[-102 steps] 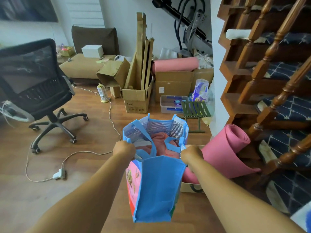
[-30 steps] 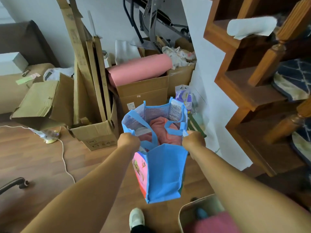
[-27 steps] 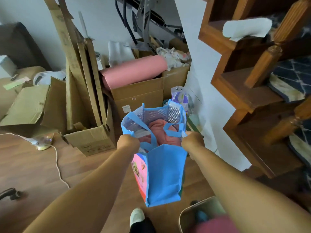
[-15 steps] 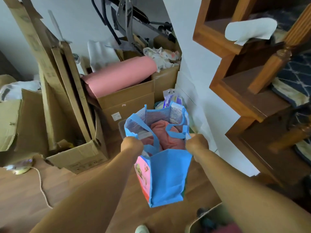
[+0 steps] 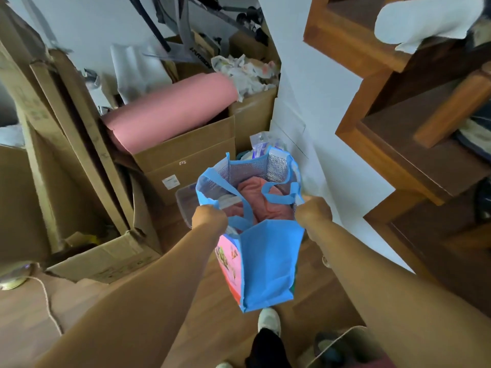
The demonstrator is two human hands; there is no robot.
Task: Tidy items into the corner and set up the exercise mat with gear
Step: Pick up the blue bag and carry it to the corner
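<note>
Fabric bag point(image 5: 268, 261), boxy, blue, silvery-lined, opposite rims clamped in left hand point(image 5: 208, 217) and right hand point(image 5: 313, 212).

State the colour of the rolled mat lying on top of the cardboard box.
Pink. The rolled mat shows clearly in the head view, resting across the open cardboard box.

The premises were a private home, at a cluttered storage corner. A brown wooden staircase point(image 5: 414, 166) rose on the right beside a white painted wall point(image 5: 300, 83). Brown cardboard boxes point(image 5: 191, 155) and flattened cardboard sheets point(image 5: 69, 134) stood on wood-plank flooring point(image 5: 24, 320), a rolled pink foam mat point(image 5: 170, 112) lying across one box.
</note>
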